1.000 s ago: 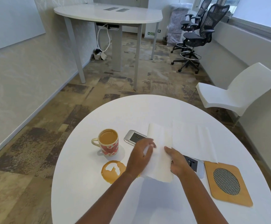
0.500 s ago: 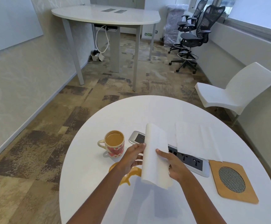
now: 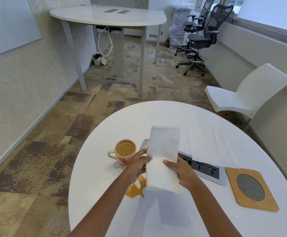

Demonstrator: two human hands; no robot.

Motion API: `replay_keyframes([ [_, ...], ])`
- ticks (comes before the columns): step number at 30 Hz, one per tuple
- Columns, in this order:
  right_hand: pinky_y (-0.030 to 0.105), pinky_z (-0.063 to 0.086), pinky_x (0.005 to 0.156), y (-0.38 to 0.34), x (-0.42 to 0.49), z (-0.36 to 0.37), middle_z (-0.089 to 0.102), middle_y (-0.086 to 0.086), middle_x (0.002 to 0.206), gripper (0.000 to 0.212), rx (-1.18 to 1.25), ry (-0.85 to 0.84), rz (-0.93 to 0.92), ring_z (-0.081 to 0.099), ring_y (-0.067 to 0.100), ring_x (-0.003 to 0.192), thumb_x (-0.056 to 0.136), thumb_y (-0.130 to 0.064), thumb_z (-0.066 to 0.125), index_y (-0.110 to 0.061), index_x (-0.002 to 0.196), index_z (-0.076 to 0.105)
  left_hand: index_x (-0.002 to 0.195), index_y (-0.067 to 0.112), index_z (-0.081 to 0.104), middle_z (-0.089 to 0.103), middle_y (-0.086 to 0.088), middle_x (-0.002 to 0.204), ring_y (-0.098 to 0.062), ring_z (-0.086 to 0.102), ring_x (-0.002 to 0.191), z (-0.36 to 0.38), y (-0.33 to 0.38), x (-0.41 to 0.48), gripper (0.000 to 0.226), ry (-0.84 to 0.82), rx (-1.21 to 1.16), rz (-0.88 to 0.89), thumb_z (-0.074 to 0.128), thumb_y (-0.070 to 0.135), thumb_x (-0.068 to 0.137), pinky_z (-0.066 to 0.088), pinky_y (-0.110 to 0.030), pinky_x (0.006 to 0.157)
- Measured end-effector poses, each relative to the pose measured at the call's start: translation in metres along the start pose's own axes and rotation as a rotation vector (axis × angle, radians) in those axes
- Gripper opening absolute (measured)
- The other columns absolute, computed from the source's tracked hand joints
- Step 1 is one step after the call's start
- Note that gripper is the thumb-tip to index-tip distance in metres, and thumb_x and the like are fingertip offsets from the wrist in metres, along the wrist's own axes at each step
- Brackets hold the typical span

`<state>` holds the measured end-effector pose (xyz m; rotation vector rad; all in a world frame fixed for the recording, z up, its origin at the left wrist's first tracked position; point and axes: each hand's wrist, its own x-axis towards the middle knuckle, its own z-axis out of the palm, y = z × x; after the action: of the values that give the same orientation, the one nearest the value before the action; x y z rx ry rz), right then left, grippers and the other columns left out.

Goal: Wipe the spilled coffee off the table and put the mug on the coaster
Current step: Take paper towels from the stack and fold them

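A folded white paper towel is held upright above the round white table. My left hand grips its left edge and my right hand grips its right edge. The towel's lower corner has a faint brown stain. A cream mug with red hearts, full of coffee, stands just left of my left hand. A brown coffee spill lies on the table below my left hand, partly hidden by my wrist. The wooden coaster with a round mesh centre lies at the table's right side.
A grey power socket strip lies across the table behind the towel. More white paper towels rest on it. A white chair stands to the right of the table, a tall table and office chairs farther back.
Both hands have lifted the paper towel off the table and folded it into a narrower strip held upright. The coffee spill has smeared out of its round shape.
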<state>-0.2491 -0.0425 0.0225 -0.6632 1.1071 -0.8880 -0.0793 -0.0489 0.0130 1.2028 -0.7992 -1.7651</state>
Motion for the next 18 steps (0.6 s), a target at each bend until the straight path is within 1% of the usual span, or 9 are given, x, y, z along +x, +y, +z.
replay_keyframes([
  [3, 0.035, 0.058, 0.074, -0.003, 0.0, 0.004, 0.069, 0.016, 0.094, 0.022, -0.031, 0.041, -0.019, 0.066, 0.029, 0.082, 0.087, 0.005, 0.055, 0.003, 0.107, 0.063, 0.091, 0.018, 0.063, 0.067, -0.002, 0.078, -0.008, 0.068, 0.064, -0.007, 0.002, 0.001, 0.019, -0.049, -0.002, 0.016, 0.053, 0.002, 0.091, 0.057, -0.018, 0.059],
  [4, 0.029, 0.058, 0.066, -0.005, 0.0, 0.005, 0.071, 0.013, 0.083, 0.018, -0.048, 0.068, -0.014, 0.068, 0.026, 0.072, 0.088, 0.005, 0.053, -0.001, 0.096, 0.068, 0.087, 0.017, 0.064, 0.066, -0.001, 0.077, -0.006, 0.068, 0.062, -0.01, 0.003, 0.002, 0.023, -0.056, 0.013, 0.026, 0.051, -0.001, 0.091, 0.056, -0.017, 0.057],
  [6, 0.022, 0.05, 0.05, -0.008, 0.003, 0.006, 0.065, 0.009, 0.065, 0.039, -0.055, 0.132, 0.007, 0.062, 0.024, 0.055, 0.086, 0.006, 0.047, -0.014, 0.061, 0.07, 0.078, 0.016, 0.064, 0.065, 0.0, 0.078, -0.007, 0.066, 0.064, -0.012, 0.005, 0.003, 0.031, -0.056, 0.08, 0.052, 0.047, -0.007, 0.091, 0.054, -0.015, 0.054],
  [7, 0.022, 0.046, 0.051, -0.009, 0.004, 0.006, 0.06, 0.01, 0.065, 0.049, -0.055, 0.143, 0.008, 0.056, 0.025, 0.054, 0.084, 0.007, 0.043, -0.016, 0.048, 0.067, 0.074, 0.015, 0.063, 0.064, 0.0, 0.08, -0.01, 0.063, 0.068, -0.013, 0.006, 0.004, 0.033, -0.052, 0.121, 0.068, 0.046, -0.008, 0.091, 0.053, -0.014, 0.054],
  [9, 0.023, 0.04, 0.052, -0.009, 0.005, 0.007, 0.053, 0.01, 0.065, 0.058, -0.077, 0.156, -0.009, 0.05, 0.024, 0.056, 0.082, 0.009, 0.036, -0.017, 0.037, 0.061, 0.069, 0.014, 0.061, 0.061, -0.001, 0.082, -0.012, 0.058, 0.073, -0.015, 0.008, 0.006, 0.036, -0.041, 0.187, 0.095, 0.044, -0.009, 0.091, 0.052, -0.012, 0.055],
  [11, 0.021, 0.041, 0.048, -0.007, 0.006, 0.007, 0.052, 0.009, 0.065, 0.057, -0.08, 0.166, -0.01, 0.049, 0.024, 0.057, 0.081, 0.008, 0.034, -0.017, 0.037, 0.058, 0.067, 0.014, 0.061, 0.06, -0.001, 0.083, -0.012, 0.057, 0.074, -0.016, 0.01, 0.008, 0.04, -0.022, 0.251, 0.114, 0.04, -0.011, 0.091, 0.051, -0.01, 0.055],
  [14, 0.024, 0.039, 0.053, -0.005, 0.007, 0.007, 0.055, 0.006, 0.064, 0.048, -0.059, 0.169, 0.017, 0.049, 0.023, 0.058, 0.083, 0.002, 0.042, -0.019, 0.044, 0.06, 0.068, 0.015, 0.063, 0.062, 0.0, 0.085, -0.012, 0.058, 0.077, -0.016, 0.012, 0.01, 0.041, 0.004, 0.294, 0.128, 0.039, -0.009, 0.09, 0.052, -0.012, 0.058],
  [16, 0.024, 0.037, 0.053, -0.004, 0.007, 0.007, 0.058, 0.001, 0.06, 0.045, -0.068, 0.179, 0.009, 0.05, 0.019, 0.058, 0.085, -0.004, 0.045, -0.02, 0.047, 0.064, 0.069, 0.015, 0.065, 0.062, -0.001, 0.082, -0.011, 0.058, 0.073, -0.014, 0.013, 0.01, 0.032, 0.031, 0.264, 0.117, 0.044, 0.001, 0.089, 0.051, -0.014, 0.058],
  [18, 0.025, 0.037, 0.055, -0.003, 0.006, 0.007, 0.058, 0.002, 0.066, 0.041, -0.017, 0.181, -0.014, 0.051, 0.019, 0.062, 0.088, -0.011, 0.044, -0.019, 0.054, 0.066, 0.07, 0.016, 0.065, 0.061, 0.0, 0.079, -0.01, 0.057, 0.069, -0.013, 0.012, 0.01, 0.016, 0.032, 0.229, 0.112, 0.053, 0.018, 0.082, 0.049, -0.013, 0.055],
])
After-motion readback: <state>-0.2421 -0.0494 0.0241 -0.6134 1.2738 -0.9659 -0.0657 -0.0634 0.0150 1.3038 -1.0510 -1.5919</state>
